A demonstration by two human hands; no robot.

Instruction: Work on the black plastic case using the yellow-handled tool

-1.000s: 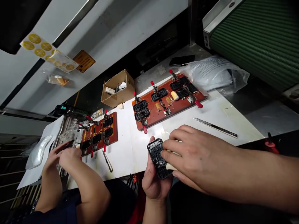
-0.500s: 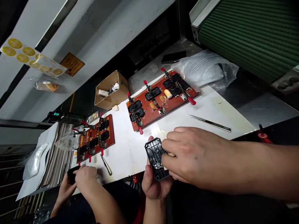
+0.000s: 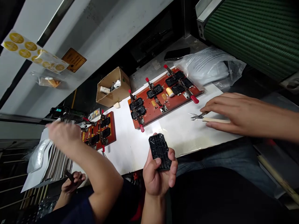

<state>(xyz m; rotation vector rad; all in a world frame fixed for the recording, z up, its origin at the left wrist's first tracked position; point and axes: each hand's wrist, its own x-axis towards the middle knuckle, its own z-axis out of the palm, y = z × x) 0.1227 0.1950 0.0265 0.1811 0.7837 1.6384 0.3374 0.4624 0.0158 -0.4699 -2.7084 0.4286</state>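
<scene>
My left hand (image 3: pixel 157 178) holds a black moulded plastic part (image 3: pixel 160 151) upright in front of my body, thumb and fingers around its lower end. My right hand (image 3: pixel 230 112) lies out to the right on the white table sheet (image 3: pixel 179 133), fingers closed over small side cutters (image 3: pixel 198 116) with cream handles; the metal jaws stick out to the left. A red jig board (image 3: pixel 174 104) with toggle clamps and several black parts lies just beyond, between the two hands.
A co-worker on the left has one blurred hand (image 3: pixel 62 135) raised over a smaller red jig (image 3: pixel 112 133) and another hand (image 3: pixel 73 182) low, holding something dark. Behind are a cardboard box (image 3: pixel 113 88), a plastic bag (image 3: pixel 207 67), a phone (image 3: pixel 176 53) and a green ribbed belt (image 3: pixel 252 31).
My right hand left the black part and moved right onto the table with the cutters. My left hand keeps the part. The co-worker's hand rose toward the small jig.
</scene>
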